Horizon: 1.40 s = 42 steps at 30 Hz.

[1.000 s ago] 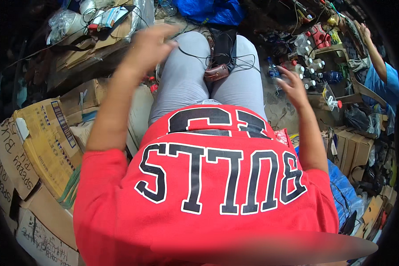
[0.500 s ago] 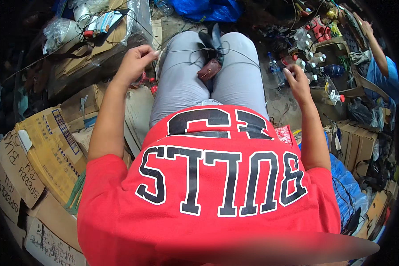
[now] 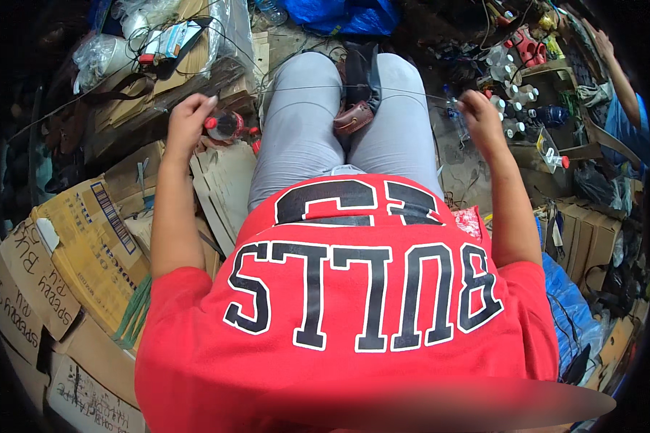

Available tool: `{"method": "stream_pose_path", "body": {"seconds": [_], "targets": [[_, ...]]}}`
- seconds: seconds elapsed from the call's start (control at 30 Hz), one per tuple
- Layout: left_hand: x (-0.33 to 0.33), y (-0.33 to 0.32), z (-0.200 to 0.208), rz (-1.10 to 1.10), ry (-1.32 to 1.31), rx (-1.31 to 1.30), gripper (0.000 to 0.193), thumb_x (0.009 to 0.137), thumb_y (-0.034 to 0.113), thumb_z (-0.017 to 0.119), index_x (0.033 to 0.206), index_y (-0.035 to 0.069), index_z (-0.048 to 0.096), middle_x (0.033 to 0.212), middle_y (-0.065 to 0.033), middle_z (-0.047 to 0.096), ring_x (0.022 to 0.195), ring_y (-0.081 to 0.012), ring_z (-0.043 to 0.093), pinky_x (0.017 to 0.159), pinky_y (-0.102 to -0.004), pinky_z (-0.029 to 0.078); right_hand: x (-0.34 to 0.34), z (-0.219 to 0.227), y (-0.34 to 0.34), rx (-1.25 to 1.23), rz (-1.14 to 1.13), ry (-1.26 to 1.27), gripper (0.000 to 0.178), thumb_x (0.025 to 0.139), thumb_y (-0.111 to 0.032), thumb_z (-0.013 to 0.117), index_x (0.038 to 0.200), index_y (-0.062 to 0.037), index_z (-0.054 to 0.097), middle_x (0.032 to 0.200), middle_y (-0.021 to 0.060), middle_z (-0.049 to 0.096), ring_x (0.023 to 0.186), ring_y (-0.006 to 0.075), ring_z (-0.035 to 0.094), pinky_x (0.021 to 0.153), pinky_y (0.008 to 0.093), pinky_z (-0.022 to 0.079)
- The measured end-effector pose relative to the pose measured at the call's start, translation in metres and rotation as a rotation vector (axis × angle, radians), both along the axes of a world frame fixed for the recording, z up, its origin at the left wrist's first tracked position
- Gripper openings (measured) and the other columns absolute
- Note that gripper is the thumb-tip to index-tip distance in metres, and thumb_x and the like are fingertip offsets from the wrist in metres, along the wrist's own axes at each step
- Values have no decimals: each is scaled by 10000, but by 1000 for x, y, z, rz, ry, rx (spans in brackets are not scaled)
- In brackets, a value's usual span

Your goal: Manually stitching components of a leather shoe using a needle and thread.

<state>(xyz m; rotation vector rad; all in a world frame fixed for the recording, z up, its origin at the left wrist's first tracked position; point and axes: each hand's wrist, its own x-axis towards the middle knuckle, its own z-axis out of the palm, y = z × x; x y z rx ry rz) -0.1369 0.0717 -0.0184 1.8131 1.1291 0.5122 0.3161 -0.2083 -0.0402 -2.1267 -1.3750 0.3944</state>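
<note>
- Leather piece point(image 3: 354, 119): one, held between two knees point(image 3: 307, 71); we take it as the clock's centre. Brown end toward 6, dark length toward 12.
- Change: since half a second ago, we find the left hand point(image 3: 186, 121) drawn farther out at 9, and the right hand point(image 3: 482, 123) slightly up at 3. The leather piece, tilted then, lies straighter now.
- Thread point(image 3: 303, 87): loosely looped then, now a nearly straight line from 9 to 3 above the knees. For the work in hand, we judge this means most slack is taken up. We count at least two strands, one still bowed.
- Left hand: thumb and forefinger pinched together, on the thread as far as we can tell; its last stretch is faint.
- Right hand: fingers curled, thumb and forefinger pinching the thread's other side.
- Dark bottle point(image 3: 228, 126): one, red-capped, at 9, just beside the left hand.
- Pale-capped bottles point(image 3: 514, 127): at 3, beyond the right hand; we count at least five, some overlapping.
- Blue bottle point(image 3: 549, 115): one, at 3, just beside those.
- Red clog point(image 3: 531, 49): one seen, between 2 and 3.
- Blue tarp point(image 3: 339, 16): one, at 12.
- Yellow carton point(image 3: 87, 238): one, at 8.
- Co-worker's arm point(image 3: 623, 83): one, at 3, well apart.
</note>
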Motion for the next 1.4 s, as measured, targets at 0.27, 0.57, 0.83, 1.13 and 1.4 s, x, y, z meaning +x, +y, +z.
{"method": "stream_pose_path", "body": {"seconds": [0.27,0.57,0.83,1.13,1.4], "targets": [[90,-26,31,-137,176,504,385,820,192,644,1177,58,592,1168,-131,603,1108,-227,556,957,-312,393,51,-25,-27,-193,4,24,373,913,-111,469,1278,-141,535,1000,143,532,980,257,526,872,306,409],[241,-47,23,-808,287,428,427,705,228,763,1062,50,611,1154,-105,570,1039,-270,550,888,-348,433,-42,28,77,28,322,342,143,747,10,676,871,-61,684,888,44,611,794,136,612,726,258,491],[252,-37,14,-899,222,-55,309,699,201,784,923,18,673,886,-52,643,859,-152,583,803,-286,446,-41,21,82,40,413,315,148,736,20,673,853,-70,686,830,26,578,786,137,596,720,258,483],[244,-31,7,-1034,171,-126,339,780,206,707,1087,66,669,929,-51,625,910,-157,571,862,-270,425,-59,16,67,154,369,297,124,776,-41,684,892,-83,695,820,42,595,765,151,601,683,262,475],[244,-31,7,-1102,205,-129,338,803,172,674,1132,96,654,898,-45,577,899,-162,551,853,-273,423,-65,27,63,152,419,60,170,752,-74,670,906,-130,715,796,84,606,728,256,625,652,324,496]]}}
